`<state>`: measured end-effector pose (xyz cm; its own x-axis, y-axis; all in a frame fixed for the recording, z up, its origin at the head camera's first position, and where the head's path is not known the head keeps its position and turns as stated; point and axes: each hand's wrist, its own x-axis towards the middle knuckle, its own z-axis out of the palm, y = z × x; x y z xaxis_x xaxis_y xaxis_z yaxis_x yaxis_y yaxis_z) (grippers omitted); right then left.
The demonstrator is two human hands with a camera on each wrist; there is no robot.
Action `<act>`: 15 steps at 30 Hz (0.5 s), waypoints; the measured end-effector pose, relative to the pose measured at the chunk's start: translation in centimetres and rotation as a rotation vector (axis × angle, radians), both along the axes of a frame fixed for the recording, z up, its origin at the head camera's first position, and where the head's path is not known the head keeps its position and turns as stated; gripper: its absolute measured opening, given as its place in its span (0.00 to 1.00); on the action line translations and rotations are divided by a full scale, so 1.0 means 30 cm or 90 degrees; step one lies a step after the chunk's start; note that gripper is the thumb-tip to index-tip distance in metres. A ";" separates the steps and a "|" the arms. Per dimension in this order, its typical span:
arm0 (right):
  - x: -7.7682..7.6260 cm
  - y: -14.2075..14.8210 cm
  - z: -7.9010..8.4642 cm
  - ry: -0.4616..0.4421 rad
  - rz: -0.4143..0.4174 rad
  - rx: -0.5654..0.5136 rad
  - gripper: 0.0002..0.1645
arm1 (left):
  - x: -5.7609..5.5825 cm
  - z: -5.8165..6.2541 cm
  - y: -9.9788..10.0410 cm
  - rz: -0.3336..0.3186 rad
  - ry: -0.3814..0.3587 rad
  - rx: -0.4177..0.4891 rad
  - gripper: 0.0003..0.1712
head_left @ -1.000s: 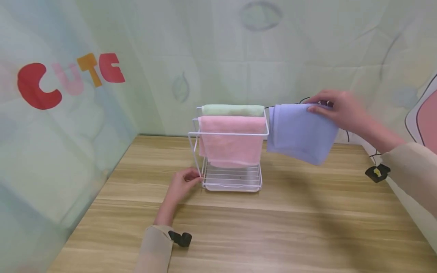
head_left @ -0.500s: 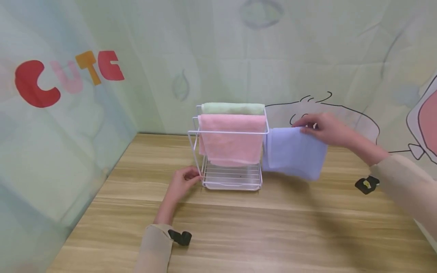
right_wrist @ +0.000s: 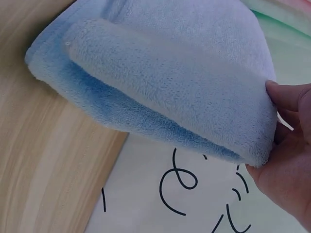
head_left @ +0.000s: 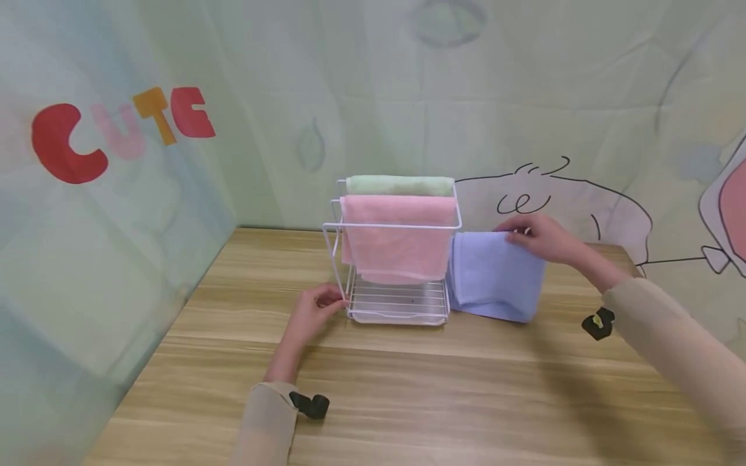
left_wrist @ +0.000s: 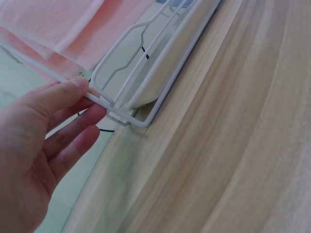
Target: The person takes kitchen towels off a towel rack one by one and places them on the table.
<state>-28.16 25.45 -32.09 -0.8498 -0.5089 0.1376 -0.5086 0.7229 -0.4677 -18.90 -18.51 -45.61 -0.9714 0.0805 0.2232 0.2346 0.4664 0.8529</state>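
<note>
My left hand (head_left: 311,316) pinched the white wire rack (head_left: 392,226); just beside it, my right hand (head_left: 544,238) pinched a folded pale-blue terry towel (head_left: 495,275), which, held only near its top, risked unfolding.

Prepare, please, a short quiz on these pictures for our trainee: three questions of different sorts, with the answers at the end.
1. True or false: in the head view, the pink towel hangs in front of the green towel.
2. What does the left grip pinch?
A) green towel
B) rack
C) table
3. Fill in the colour: the right grip holds the ___ towel.

Key:
1. True.
2. B.
3. Blue; the blue towel is pinched at its top edge, beside the rack.
</note>
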 end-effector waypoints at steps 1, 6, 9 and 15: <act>0.000 0.002 0.005 -0.002 -0.002 0.002 0.14 | 0.002 0.000 -0.001 -0.002 0.000 0.000 0.06; 0.000 0.007 0.068 -0.006 -0.020 -0.003 0.14 | 0.009 0.006 -0.006 -0.004 0.005 -0.007 0.07; -0.008 0.009 0.107 -0.003 -0.029 -0.002 0.15 | 0.009 0.009 -0.008 0.001 0.015 -0.011 0.06; -0.016 0.010 0.135 -0.011 -0.008 0.006 0.14 | 0.012 0.006 -0.006 -0.001 0.021 -0.012 0.06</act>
